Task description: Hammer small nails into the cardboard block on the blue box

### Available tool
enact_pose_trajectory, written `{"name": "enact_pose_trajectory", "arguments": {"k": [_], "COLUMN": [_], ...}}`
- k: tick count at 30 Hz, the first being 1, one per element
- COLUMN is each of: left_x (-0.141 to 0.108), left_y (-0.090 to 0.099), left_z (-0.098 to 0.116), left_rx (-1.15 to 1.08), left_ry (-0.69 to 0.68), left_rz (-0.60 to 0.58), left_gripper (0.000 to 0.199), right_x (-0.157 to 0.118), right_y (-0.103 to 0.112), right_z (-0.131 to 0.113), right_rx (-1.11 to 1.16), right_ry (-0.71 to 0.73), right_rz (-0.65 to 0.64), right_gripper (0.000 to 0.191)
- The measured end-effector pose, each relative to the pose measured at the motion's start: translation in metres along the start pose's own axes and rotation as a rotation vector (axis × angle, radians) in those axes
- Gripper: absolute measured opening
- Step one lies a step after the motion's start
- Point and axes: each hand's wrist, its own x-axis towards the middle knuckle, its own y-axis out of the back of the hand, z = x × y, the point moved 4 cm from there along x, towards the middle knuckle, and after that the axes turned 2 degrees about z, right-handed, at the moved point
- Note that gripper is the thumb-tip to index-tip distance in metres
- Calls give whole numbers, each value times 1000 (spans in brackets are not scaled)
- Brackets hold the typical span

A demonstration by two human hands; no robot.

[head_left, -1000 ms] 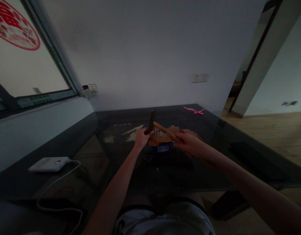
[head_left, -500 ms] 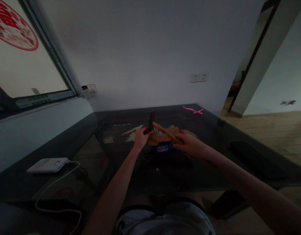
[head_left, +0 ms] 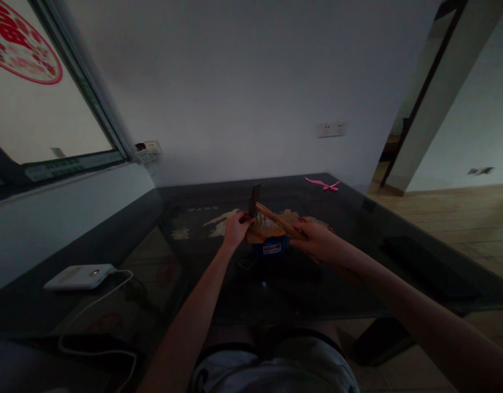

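Note:
My right hand (head_left: 317, 238) is wrapped round the wooden handle of a hammer (head_left: 275, 218), whose dark head points up at the handle's far end. Close beside that head, my left hand (head_left: 235, 229) is closed in a pinch over the left side of a piece of brown cardboard (head_left: 257, 233). Whatever sits between those fingertips is too small to make out. Several thin dark upright pieces, like nails, stand in the cardboard. Beneath it is a blue box (head_left: 271, 247) with a pale label, on the dark glass table (head_left: 202, 297).
A white power bank (head_left: 78, 277) with a white cable lies at the left. Pink ribbon (head_left: 324, 184) rests near the table's far right corner. A flat black object (head_left: 429, 267) lies along the right edge. Behind the table rises a wall with sockets (head_left: 332, 129).
The hammer and both hands hold nearly the same places. The hammer head has shifted very slightly, and the cardboard beside my left fingers sits a little differently.

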Motion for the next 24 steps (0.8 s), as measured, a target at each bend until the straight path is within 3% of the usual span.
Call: {"name": "enact_pose_trajectory", "arguments": {"k": [9,24], "left_x": [-2,-3], "left_y": [-1,-3], "left_z": [2,-2], "left_rx": [33,-6], "left_ry": [14,3], "left_rz": [1,-17], "left_gripper": [12,14], "right_x": [1,3], "right_y": [4,4], "right_z": [-5,-8], "right_rx": [-124,-56], "right_ry": [38,-10], "right_rz": [61,38], "right_gripper": [9,9]}}
